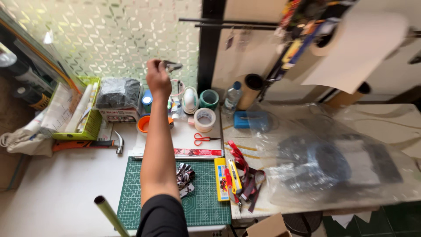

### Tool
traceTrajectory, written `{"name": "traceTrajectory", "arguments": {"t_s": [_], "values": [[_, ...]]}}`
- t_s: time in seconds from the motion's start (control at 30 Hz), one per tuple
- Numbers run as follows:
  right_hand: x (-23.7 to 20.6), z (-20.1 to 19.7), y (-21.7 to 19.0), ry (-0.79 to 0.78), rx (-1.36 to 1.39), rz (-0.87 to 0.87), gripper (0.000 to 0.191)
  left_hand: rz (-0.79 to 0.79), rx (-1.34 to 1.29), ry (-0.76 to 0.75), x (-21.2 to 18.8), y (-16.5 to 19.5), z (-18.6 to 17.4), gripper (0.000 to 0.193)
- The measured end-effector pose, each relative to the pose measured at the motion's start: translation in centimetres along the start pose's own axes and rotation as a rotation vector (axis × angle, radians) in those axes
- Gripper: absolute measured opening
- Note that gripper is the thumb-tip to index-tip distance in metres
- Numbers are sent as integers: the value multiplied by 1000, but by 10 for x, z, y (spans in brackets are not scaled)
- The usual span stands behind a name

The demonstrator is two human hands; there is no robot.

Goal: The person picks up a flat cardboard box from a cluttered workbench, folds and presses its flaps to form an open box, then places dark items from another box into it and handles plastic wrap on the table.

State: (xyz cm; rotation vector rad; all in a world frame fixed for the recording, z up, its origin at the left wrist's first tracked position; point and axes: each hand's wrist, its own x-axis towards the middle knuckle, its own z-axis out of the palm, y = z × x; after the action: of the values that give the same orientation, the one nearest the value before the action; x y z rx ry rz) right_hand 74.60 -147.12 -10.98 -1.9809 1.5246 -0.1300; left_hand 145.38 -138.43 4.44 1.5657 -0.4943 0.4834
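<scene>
Hand in view: one, a hand (pixel 157 78) on an arm stretched forward over the counter (pixel 66 184), raised near the patterned window; which arm it is I cannot tell from here.
Hand's hold: fingers pinched together on one small dark metal clip (pixel 171 66), held up in the air above the back row of things.
Other hand: out of sight.
Below the arm: one green cutting mat (pixel 206 206), with one crumpled black-and-white scrap (pixel 184 179) lying on it just beside the forearm.
Tape rolls: two, one pale (pixel 204 119) and one green (pixel 209 98), standing near each other behind the mat.
Scissors: one pair, red-handled (pixel 202 139), lying between the pale roll and the ruler.
Ruler: one, long, red-patterned (pixel 193 152), along the mat's far edge.
Hammer: one, orange-handled (pixel 90 144), left of the mat.
Basket: one, green (pixel 92 125), holding rolled papers.
Bottle: one, clear plastic (pixel 232 97).
Utility knives: two, yellow (pixel 228 177), at the mat's right edge.
Paper roll: one, large, white (pixel 359 48), hanging upper right.
</scene>
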Motion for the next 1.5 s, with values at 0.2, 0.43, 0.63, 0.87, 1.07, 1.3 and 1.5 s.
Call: {"name": "traceTrajectory", "arguments": {"t_s": [0.2, 0.43, 0.63, 0.87, 1.07, 1.3, 1.5], "values": [[-61, -49, 37, 61, -9, 42, 36, -951, -1307, -160, -112, 101, 6, 50], [-231, -151, 126, 363, -195, -14, 33, -1020, -849, -1104, -380, 317, 4, 56], [-410, -241, 170, 936, -425, 9, 25, -711, -754, -2061, -614, 521, -136, 37], [-599, -273, 264, 1329, -664, 41, 16, -1016, -567, -2488, -846, 663, -248, 31], [-733, -261, 336, 1316, -764, 252, 19, -1114, -561, -2619, -968, 724, -331, 31], [-837, -241, 361, 1281, -859, 384, 20, -1200, -193, -2874, -1052, 782, -386, 44], [-881, -217, 386, 1239, -889, 528, 18, -1305, -146, -2874, -1115, 792, -430, 27]]}}
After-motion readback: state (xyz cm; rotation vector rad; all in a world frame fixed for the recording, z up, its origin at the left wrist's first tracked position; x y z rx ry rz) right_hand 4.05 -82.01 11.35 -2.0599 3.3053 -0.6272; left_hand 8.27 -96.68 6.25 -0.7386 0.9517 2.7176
